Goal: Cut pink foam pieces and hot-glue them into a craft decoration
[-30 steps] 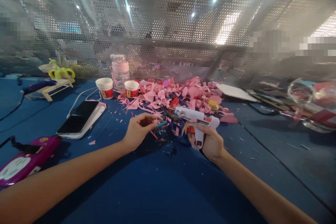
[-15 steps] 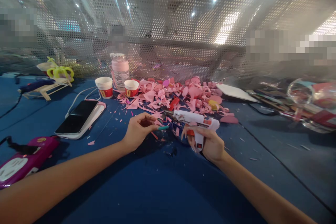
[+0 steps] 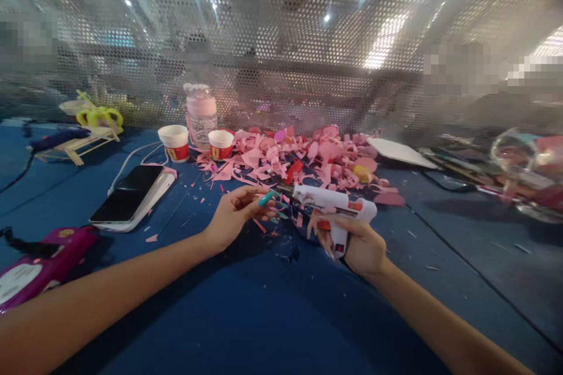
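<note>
Beyond the glue gun [image 3: 323, 198] stand cups [image 3: 177, 152], contents unclear.

1. Mid-desk [image 3: 246, 316], the right hand [image 3: 364, 243] holds a glue gun [image 3: 325, 198], nozzle toward the left hand [image 3: 233, 214], which is just to its left.
2. Behind both hands lies a heap of scraps [image 3: 259, 158], in front of an upright panel [image 3: 299, 70].
3. At the heap's left end stand the left cup [image 3: 176, 143] and right cup [image 3: 220, 145]; a bottle [image 3: 202, 120] stands behind, between them.
4. Left of the left hand, a phone [image 3: 127, 193] lies on a slab [image 3: 158, 187].
5. Nearer and farther left: a power strip [image 3: 65, 252].
6. Back left: a rack [image 3: 94, 139].
7. Right of the heap: a board [image 3: 402, 152]; far right, a container [image 3: 545, 170].
</note>
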`<action>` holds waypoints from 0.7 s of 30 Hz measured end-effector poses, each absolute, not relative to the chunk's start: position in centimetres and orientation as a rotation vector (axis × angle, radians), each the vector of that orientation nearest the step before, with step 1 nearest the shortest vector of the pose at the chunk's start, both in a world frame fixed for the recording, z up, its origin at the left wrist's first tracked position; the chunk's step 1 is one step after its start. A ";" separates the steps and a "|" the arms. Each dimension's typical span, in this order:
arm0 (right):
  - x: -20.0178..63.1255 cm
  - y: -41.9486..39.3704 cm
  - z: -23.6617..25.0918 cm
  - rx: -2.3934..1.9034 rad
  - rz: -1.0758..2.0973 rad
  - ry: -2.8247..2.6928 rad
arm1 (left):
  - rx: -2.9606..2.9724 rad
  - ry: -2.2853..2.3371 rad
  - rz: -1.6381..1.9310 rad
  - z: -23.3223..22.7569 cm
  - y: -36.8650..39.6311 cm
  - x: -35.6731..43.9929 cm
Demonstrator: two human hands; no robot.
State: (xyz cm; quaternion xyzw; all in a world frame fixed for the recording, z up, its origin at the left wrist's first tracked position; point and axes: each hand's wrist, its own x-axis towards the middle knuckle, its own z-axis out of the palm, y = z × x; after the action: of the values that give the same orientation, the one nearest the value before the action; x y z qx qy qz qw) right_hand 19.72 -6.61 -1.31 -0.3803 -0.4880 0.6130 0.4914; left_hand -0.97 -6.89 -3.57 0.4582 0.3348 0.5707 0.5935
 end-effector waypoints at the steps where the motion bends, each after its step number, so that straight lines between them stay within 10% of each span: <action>1: 19.7 -6.6 -1.2 -0.914 1.490 -1.179 | 0.967 0.731 1.276 -3.5 -6.8 -1.1; 21: 19.9 -6.4 -1.2 -0.885 1.537 -1.171 | 0.643 0.306 0.960 -3.5 -6.4 -2.2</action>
State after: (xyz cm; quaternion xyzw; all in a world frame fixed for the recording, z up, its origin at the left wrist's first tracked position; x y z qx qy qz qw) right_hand 19.89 -6.41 -1.16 -0.3638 -0.4812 0.6318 0.4867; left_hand -2.18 -6.40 -3.51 0.3028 0.1443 0.4519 0.8266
